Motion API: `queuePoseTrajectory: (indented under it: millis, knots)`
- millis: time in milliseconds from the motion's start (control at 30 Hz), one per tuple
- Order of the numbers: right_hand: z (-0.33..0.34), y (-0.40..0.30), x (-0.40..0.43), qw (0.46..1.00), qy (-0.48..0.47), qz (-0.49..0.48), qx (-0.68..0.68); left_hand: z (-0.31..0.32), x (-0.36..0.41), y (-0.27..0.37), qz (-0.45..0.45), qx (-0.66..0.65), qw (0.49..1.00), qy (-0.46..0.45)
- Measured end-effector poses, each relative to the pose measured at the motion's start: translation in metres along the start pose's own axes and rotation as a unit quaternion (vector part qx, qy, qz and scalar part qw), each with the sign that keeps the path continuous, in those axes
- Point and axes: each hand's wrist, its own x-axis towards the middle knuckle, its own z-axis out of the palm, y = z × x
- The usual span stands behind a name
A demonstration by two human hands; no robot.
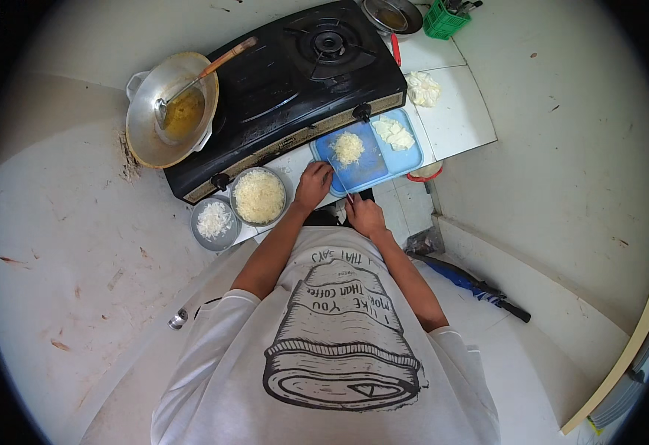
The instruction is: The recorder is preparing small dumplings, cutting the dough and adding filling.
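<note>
My right hand (366, 217) grips the handle of a knife (342, 181) in front of the blue chopping board (372, 156). The thin blade slants up and left across the board's near left part. My left hand (313, 183) rests at the board's left edge with curled fingers, close to the blade. Whether those fingers pinch anything is hidden. Beyond the blade sits a small heap of pale shredded food (348, 148). A crumpled white piece (394, 133), perhaps a cloth or plastic, lies on a lighter blue tray (412, 158) under the board's right side.
Shredded pale food fills a grey bowl (284, 203), beside a smaller bowl (205, 242) with white shreds. Behind stands a black gas stove (263, 105). A wok (135, 133) with yellowish liquid and a wooden-handled ladle (227, 57) is left. A knotted plastic bag (423, 89) lies right.
</note>
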Motion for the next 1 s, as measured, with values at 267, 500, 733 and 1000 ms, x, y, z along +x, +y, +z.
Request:
queuePoseTrajectory:
  millis: [267,500,733,1000]
  knots:
    - [0.006,-0.001,0.013,1.000,0.013,-0.009,-0.012,0.000,0.000,0.002,-0.005,0.005,1.000,-0.003]
    - [0.007,-0.005,0.023,1.000,0.016,-0.004,-0.009,-0.001,-0.001,0.004,0.001,0.001,1.000,-0.007]
    - [0.009,0.008,0.007,1.000,0.012,0.015,-0.009,-0.002,0.000,0.004,-0.002,-0.006,1.000,-0.008]
    - [-0.001,-0.002,0.000,1.000,-0.002,0.000,0.004,-0.002,0.000,0.004,0.010,0.022,1.000,0.001]
